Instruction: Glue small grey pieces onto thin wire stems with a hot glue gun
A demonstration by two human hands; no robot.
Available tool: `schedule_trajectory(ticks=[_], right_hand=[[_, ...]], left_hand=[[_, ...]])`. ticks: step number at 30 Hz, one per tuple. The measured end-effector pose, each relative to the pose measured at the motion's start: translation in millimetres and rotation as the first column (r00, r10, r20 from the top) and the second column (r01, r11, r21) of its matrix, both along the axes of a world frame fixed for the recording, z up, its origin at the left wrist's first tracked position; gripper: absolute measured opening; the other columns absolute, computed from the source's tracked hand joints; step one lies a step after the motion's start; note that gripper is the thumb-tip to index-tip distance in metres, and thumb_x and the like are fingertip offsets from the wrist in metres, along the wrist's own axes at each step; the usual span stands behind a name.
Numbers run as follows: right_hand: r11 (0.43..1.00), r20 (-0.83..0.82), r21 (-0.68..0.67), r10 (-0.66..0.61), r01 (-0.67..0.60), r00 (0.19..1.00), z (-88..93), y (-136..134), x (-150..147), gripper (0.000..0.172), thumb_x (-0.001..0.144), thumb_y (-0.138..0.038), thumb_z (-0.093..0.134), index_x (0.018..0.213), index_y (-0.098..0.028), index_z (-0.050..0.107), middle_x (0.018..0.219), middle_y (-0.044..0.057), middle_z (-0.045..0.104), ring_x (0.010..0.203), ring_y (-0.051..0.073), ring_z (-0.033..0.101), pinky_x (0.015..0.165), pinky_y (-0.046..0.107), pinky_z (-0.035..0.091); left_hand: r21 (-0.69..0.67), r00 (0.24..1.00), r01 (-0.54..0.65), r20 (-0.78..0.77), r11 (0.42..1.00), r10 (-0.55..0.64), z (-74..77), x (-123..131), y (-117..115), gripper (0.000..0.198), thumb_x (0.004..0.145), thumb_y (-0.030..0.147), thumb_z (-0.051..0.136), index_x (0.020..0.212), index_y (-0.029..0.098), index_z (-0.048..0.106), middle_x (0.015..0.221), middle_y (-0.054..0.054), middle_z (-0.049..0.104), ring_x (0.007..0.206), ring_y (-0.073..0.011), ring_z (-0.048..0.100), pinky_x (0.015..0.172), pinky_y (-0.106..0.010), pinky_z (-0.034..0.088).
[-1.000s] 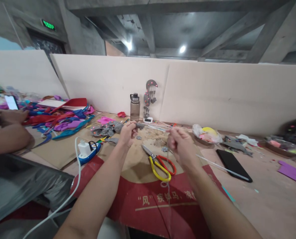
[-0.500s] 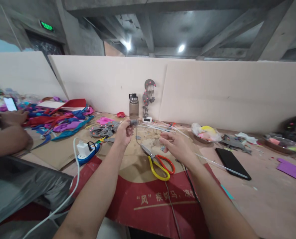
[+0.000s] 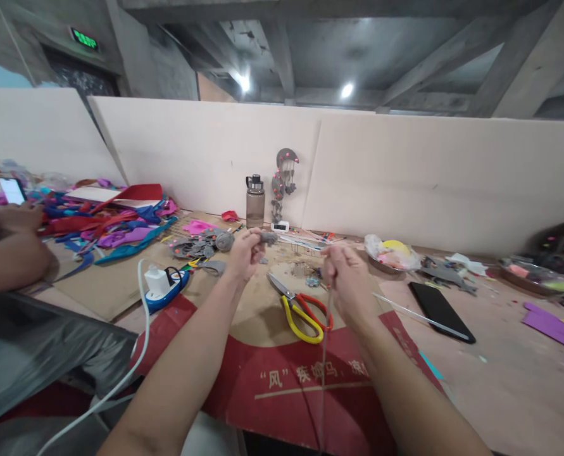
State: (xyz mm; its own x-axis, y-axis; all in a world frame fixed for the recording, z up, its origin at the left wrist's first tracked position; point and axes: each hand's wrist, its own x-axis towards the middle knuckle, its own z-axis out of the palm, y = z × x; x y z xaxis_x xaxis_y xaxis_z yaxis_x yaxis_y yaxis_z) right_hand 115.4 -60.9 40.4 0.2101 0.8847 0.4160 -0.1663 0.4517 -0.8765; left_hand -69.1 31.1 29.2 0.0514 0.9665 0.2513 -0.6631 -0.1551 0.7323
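Observation:
My left hand (image 3: 246,254) pinches a small grey felt piece (image 3: 269,238) that sticks out past the fingertips to the right. To its right, my right hand (image 3: 345,275) is closed with the fingertips together on a thin grey cord (image 3: 326,335), which hangs down over the red print on the board. Whether the cord joins the felt piece cannot be made out. Below and between both hands lie scissors (image 3: 305,316) with one yellow and one red handle, blades slightly apart. Several thin pins (image 3: 303,269) stand upright near a small blue-grey flower shape (image 3: 313,282).
A bottle (image 3: 255,202) and a grey hanging ornament (image 3: 286,171) stand by the back panel. Grey felt parts (image 3: 200,244) lie left, near a blue power strip (image 3: 168,294). At right are a phone (image 3: 440,310) and a bowl (image 3: 390,267). Another person's hand (image 3: 18,218) is far left.
My left hand has shifted slightly right with the felt piece. My right hand has moved right, its fingers now closed, and the cord now hangs from it instead of lying near the scissors.

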Motion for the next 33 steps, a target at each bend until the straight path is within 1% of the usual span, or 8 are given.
schedule_trajectory(ticks=[5, 9, 12, 14, 18, 22, 25, 33], right_hand=[[0.936, -0.282, 0.235, -0.193, 0.263, 0.94, 25.7, -7, 28, 0.025, 0.083, -0.044, 0.061, 0.078, -0.021, 0.053, 0.054, -0.009, 0.033, 0.044, 0.005, 0.028, 0.044, 0.018, 0.025], [0.967, -0.144, 0.091, -0.225, 0.239, 0.964, 20.0, 0, 42, 0.025, 0.079, -0.044, 0.062, 0.076, -0.02, 0.056, 0.054, -0.008, 0.039, 0.045, 0.006, 0.031, 0.044, 0.02, 0.024], [0.977, 0.3, -0.163, -0.083, 0.136, 0.95, 6.7, 6, 34, 0.025, 0.075, -0.044, 0.065, 0.075, -0.019, 0.062, 0.064, -0.002, 0.055, 0.057, 0.011, 0.047, 0.051, 0.023, 0.035], [0.971, 0.471, -0.186, -0.043, 0.147, 0.881, -1.5, 8, 22, 0.025, 0.074, -0.042, 0.066, 0.086, -0.02, 0.065, 0.082, 0.002, 0.064, 0.074, 0.015, 0.055, 0.063, 0.026, 0.043], [0.973, 0.36, -0.224, 0.134, -0.054, 0.923, -13.6, 5, -4, 0.049, 0.073, -0.042, 0.068, 0.117, -0.024, 0.054, 0.119, 0.005, 0.06, 0.083, 0.014, 0.059, 0.063, 0.025, 0.045], [0.888, 0.132, -0.317, 0.389, -0.333, 0.912, -19.9, 1, -18, 0.048, 0.07, -0.043, 0.072, 0.109, -0.022, 0.054, 0.081, -0.002, 0.063, 0.054, 0.009, 0.053, 0.047, 0.021, 0.036], [0.896, 0.102, -0.317, 0.358, -0.311, 0.928, -21.8, 1, -15, 0.033, 0.074, -0.048, 0.069, 0.082, -0.017, 0.059, 0.054, -0.007, 0.047, 0.042, 0.005, 0.039, 0.042, 0.019, 0.028], [0.932, -0.005, -0.211, 0.3, -0.294, 0.954, -16.2, 1, -6, 0.032, 0.072, -0.046, 0.073, 0.073, -0.016, 0.061, 0.053, -0.007, 0.045, 0.044, 0.003, 0.036, 0.042, 0.016, 0.025]], left_hand=[[-0.249, 0.9, -0.25, 0.297, 0.936, 0.32, 6.8, -31, 22, 0.018, 0.063, 0.006, 0.055, 0.06, 0.016, 0.041, 0.05, 0.006, 0.048, 0.036, 0.0006, 0.027, 0.034, -0.011, 0.017], [-0.231, 0.876, -0.295, 0.321, 0.927, 0.359, 7.0, -36, 25, 0.018, 0.065, 0.006, 0.056, 0.06, 0.016, 0.042, 0.051, 0.006, 0.048, 0.036, 0.0004, 0.029, 0.034, -0.011, 0.018], [-0.072, 0.955, -0.189, 0.22, 0.979, 0.2, 4.0, -22, 16, 0.017, 0.061, 0.009, 0.062, 0.065, 0.016, 0.047, 0.051, 0.007, 0.045, 0.038, -0.0011, 0.032, 0.034, -0.013, 0.019], [0.05, 0.988, -0.129, 0.091, 0.99, 0.124, 1.4, -8, 5, 0.019, 0.059, 0.012, 0.066, 0.071, 0.016, 0.053, 0.052, 0.007, 0.044, 0.039, -0.0028, 0.035, 0.035, -0.014, 0.019], [0.269, 0.96, -0.055, -0.249, 0.961, 0.125, -4.0, 14, -20, 0.017, 0.064, 0.016, 0.067, 0.078, 0.016, 0.057, 0.057, 0.006, 0.049, 0.041, -0.0028, 0.036, 0.038, -0.016, 0.026], [0.325, 0.906, 0.028, -0.407, 0.945, 0.113, -6.7, 20, -27, 0.018, 0.065, 0.015, 0.067, 0.08, 0.015, 0.058, 0.06, 0.005, 0.05, 0.044, -0.0027, 0.037, 0.042, -0.016, 0.029], [0.271, 0.955, -0.012, -0.282, 0.962, 0.091, -4.9, 16, -20, 0.018, 0.065, 0.018, 0.066, 0.08, 0.016, 0.056, 0.056, 0.007, 0.045, 0.041, -0.0022, 0.031, 0.039, -0.016, 0.025], [0.071, 0.994, -0.107, -0.01, 0.992, 0.108, -1.0, 6, -5, 0.023, 0.056, 0.014, 0.066, 0.076, 0.015, 0.054, 0.054, 0.007, 0.046, 0.041, -0.0028, 0.035, 0.035, -0.014, 0.021]])
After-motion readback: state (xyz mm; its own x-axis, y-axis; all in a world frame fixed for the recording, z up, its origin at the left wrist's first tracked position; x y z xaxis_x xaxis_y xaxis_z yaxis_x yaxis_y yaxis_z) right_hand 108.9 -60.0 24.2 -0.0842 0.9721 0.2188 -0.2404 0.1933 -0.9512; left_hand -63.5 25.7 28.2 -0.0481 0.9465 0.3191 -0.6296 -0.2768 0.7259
